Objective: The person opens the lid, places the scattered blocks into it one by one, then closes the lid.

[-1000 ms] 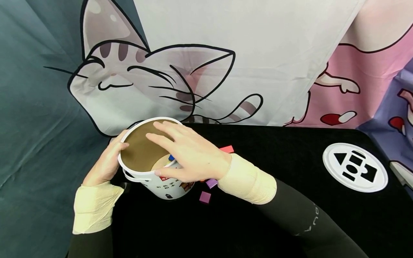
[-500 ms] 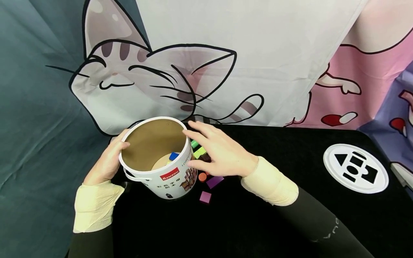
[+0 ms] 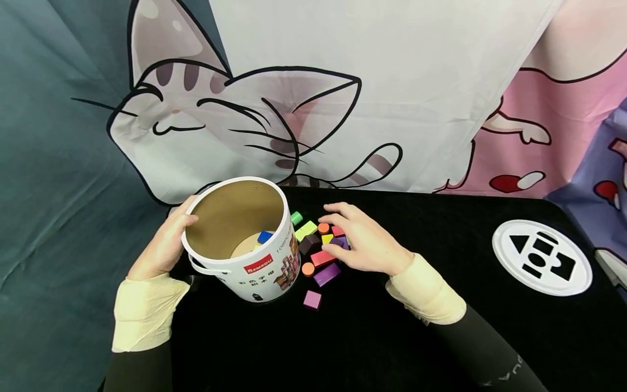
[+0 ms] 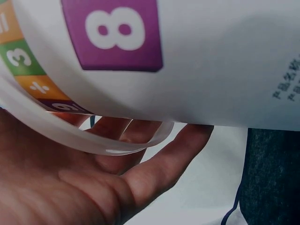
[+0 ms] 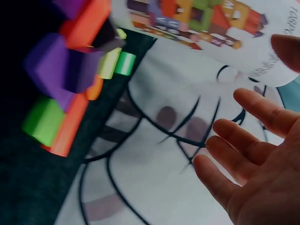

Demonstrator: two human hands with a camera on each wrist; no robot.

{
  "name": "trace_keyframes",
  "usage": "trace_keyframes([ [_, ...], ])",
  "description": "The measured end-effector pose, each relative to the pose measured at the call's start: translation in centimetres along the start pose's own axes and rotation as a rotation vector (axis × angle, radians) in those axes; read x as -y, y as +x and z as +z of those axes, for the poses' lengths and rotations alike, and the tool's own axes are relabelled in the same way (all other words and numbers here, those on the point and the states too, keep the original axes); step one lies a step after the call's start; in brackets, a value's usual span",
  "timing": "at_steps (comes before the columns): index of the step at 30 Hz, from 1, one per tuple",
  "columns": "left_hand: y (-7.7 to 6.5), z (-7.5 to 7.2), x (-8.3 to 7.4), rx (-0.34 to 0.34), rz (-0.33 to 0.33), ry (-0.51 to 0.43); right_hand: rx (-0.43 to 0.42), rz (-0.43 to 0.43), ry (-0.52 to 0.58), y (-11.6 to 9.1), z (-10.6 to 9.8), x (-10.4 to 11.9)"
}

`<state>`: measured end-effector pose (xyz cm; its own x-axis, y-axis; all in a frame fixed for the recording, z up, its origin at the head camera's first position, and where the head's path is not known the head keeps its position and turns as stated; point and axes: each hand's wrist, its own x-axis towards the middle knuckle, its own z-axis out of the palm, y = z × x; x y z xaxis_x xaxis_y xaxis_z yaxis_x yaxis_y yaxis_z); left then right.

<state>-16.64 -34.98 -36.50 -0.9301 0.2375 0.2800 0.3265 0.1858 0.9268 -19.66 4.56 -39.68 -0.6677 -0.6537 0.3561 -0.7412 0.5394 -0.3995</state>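
Observation:
My left hand (image 3: 161, 242) holds the white bucket (image 3: 262, 275) by its left side, thumb over the rim and fingers outside. In the left wrist view the bucket's white handle (image 4: 119, 147) crosses in front of that hand. A blue block (image 3: 265, 237) lies on the bucket's floor. My right hand (image 3: 364, 242) is over the right part of a pile of coloured blocks, fingers spread and nothing in its grasp. Among them are a dark brown block (image 3: 309, 245), a red block (image 3: 322, 258), a purple block (image 3: 326, 274) and an orange disc (image 3: 307, 269). The right hand hides some blocks.
A pink block (image 3: 312, 299) lies apart, nearer me. Off to the right on the black tabletop (image 3: 431, 228) rests a white round lid (image 3: 504, 245) with shaped cut-outs. Behind the table hangs a cloth (image 3: 421, 81) printed with a cartoon cat.
My right hand has moved right and down from over the bucket's mouth to the block pile, uncovering the blocks beside the bucket. The left hand keeps its hold on the rim.

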Motion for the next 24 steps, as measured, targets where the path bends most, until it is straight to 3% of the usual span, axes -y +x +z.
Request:
trace_keyframes([
  [9, 0.0, 0.1, 0.0, 0.009, -0.015, -0.043, 0.08, -0.011, -0.017, -1.5, 3.3, -2.1],
  [17, 0.0, 0.4, 0.1, 0.045, -0.024, -0.094, 0.148, 0.0, -0.063, -2.5, 4.8, -2.9],
  [24, -0.1, 0.4, 0.1, 0.012, -0.045, -0.091, 0.111, -0.036, -0.101, -2.8, 5.6, -3.1],
])
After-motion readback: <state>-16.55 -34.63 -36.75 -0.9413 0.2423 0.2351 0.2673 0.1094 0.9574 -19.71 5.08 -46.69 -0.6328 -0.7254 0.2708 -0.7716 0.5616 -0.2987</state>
